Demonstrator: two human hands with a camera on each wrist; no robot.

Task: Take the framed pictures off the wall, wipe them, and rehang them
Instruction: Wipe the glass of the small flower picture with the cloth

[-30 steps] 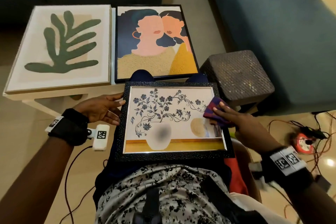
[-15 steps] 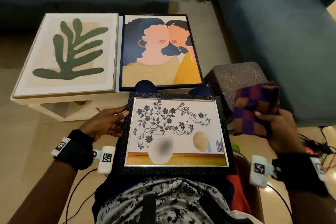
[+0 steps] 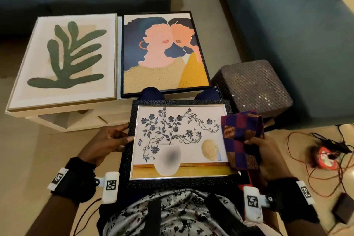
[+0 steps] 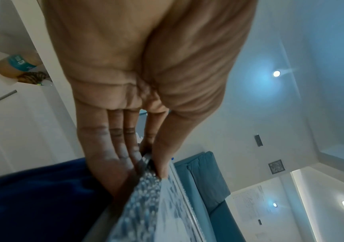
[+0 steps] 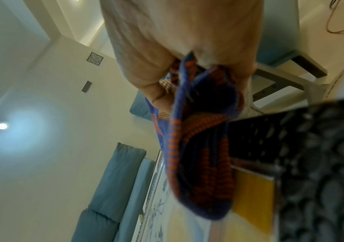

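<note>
Lap support steadied the floral framed picture; left hand pinched its left edge to stop sliding, while right hand clutched the checked cloth over its right side, apparently for wiping.

Seated, forearms extended over the lap: the left hand grips the frame edge, thumb on top and fingers beneath, while the right hand clutches a folded cloth.

Low white table, leaf picture and portrait picture flat on it
</note>
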